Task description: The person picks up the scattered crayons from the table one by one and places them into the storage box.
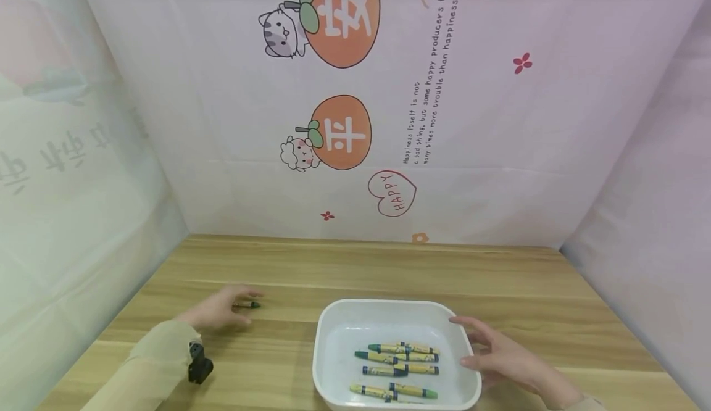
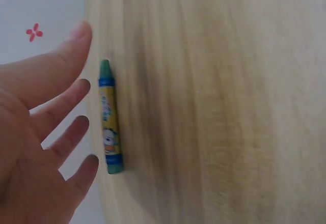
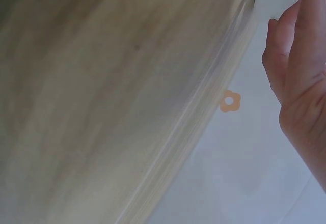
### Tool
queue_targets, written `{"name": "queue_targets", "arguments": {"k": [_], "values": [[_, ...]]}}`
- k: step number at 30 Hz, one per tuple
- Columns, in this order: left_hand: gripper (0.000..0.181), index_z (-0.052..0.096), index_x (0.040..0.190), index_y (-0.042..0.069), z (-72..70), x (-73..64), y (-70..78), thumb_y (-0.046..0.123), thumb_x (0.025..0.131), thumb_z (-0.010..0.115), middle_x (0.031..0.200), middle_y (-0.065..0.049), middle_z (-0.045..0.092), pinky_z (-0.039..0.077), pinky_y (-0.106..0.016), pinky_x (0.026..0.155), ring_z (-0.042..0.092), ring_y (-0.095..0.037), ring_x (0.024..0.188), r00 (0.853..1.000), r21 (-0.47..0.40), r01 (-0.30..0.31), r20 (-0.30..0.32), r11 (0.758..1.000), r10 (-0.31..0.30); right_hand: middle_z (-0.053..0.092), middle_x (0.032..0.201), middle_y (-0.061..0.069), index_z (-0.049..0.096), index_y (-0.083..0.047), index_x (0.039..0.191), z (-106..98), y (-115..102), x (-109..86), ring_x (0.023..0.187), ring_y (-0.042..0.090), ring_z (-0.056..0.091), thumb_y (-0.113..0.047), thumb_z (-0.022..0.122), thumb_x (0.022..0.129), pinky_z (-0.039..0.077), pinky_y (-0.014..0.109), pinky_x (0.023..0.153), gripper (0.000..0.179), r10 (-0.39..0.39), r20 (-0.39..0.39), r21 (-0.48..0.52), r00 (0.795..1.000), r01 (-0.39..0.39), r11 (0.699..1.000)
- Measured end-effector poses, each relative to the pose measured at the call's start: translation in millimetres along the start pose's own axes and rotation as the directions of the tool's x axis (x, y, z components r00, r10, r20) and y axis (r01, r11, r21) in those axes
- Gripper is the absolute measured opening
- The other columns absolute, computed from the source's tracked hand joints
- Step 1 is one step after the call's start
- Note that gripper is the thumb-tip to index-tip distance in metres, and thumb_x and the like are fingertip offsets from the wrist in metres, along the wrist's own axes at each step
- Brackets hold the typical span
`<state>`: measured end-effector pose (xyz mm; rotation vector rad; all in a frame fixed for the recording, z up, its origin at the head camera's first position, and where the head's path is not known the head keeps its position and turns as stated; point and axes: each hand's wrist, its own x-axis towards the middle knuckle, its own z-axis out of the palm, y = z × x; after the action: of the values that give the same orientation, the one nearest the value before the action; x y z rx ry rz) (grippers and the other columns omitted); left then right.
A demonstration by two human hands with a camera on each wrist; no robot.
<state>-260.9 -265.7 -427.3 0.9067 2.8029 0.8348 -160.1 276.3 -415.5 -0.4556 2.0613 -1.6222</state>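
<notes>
A dark green crayon point(image 2: 110, 117) in a yellow wrapper with blue bands lies on the wooden table. Around it in the head view is my left hand point(image 1: 224, 307), thumb and fingers spread, and the left wrist view shows the fingertips apart from the crayon. A white plastic tub point(image 1: 319, 355) stands at the front, with several green and blue-ended crayons point(image 1: 380, 358) lying inside. At its right side my right hand point(image 1: 502, 358) holds the rim, thumb lapping over the edge and a fingertip near the back corner. In the right wrist view only part of that hand point(image 3: 300, 66) appears.
Wood-grain table point(image 1: 289, 275) runs back to a white printed cloth point(image 1: 472, 201), and similar cloth hangs along both sides. A small black device point(image 1: 199, 363) is strapped to the left wrist over a beige sleeve point(image 1: 158, 355).
</notes>
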Motion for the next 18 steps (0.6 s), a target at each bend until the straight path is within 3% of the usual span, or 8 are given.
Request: {"name": "queue_targets", "arguments": {"k": [4, 9, 13, 18], "values": [[0.057, 0.054, 0.124, -0.001, 2.3, 2.1, -14.1, 0.019, 0.075, 0.074, 0.124, -0.019, 0.058, 0.042, -0.053, 0.095, 0.052, -0.041, 0.114, 0.999, 0.007, -0.029, 0.036, 1.0, 0.029, 0.022, 0.134, 0.044, 0.011, -0.001, 0.143, -0.2, -0.6, -1.2, 0.102, 0.031, 0.059, -0.012, 0.058, 0.09, 0.056, 0.047, 0.071, 0.072, 0.005, 0.005, -0.021, 1.0, -0.004, 1.0], [0.05, 0.056, 0.121, 0.002, 3.0, 3.2, -23.9, 0.013, 0.075, 0.074, 0.117, -0.016, 0.061, 0.046, -0.052, 0.09, 0.056, -0.037, 0.107, 0.998, 0.009, 0.056, 0.017, 0.998, -0.056, 0.024, 0.133, 0.043, 0.011, 0.0, 0.143, -0.4, 0.1, -1.5, 0.1, 0.03, 0.06, -0.012, 0.057, 0.09, 0.056, 0.047, 0.07, 0.071, 0.003, 0.008, -0.03, 1.0, -0.003, 1.0], [0.045, 0.06, 0.116, 0.005, 3.4, 4.0, -21.8, 0.01, 0.074, 0.074, 0.108, -0.013, 0.064, 0.049, -0.047, 0.084, 0.059, -0.03, 0.099, 0.989, 0.0, 0.148, 0.005, 0.989, -0.148, 0.024, 0.133, 0.043, 0.011, 0.0, 0.143, -0.3, 0.0, -0.8, 0.1, 0.029, 0.06, -0.012, 0.057, 0.09, 0.056, 0.046, 0.07, 0.071, 0.001, 0.006, -0.024, 1.0, -0.001, 1.0], [0.038, 0.062, 0.112, 0.007, 3.2, 6.7, -11.2, 0.008, 0.075, 0.072, 0.094, -0.002, 0.061, 0.048, -0.03, 0.072, 0.054, -0.015, 0.085, 0.982, -0.008, 0.19, 0.015, 0.982, -0.19, 0.023, 0.133, 0.043, 0.011, 0.0, 0.143, -0.3, -0.3, -0.5, 0.099, 0.028, 0.061, -0.011, 0.057, 0.09, 0.056, 0.046, 0.07, 0.071, -0.001, 0.005, -0.018, 1.0, 0.001, 1.0]]}}
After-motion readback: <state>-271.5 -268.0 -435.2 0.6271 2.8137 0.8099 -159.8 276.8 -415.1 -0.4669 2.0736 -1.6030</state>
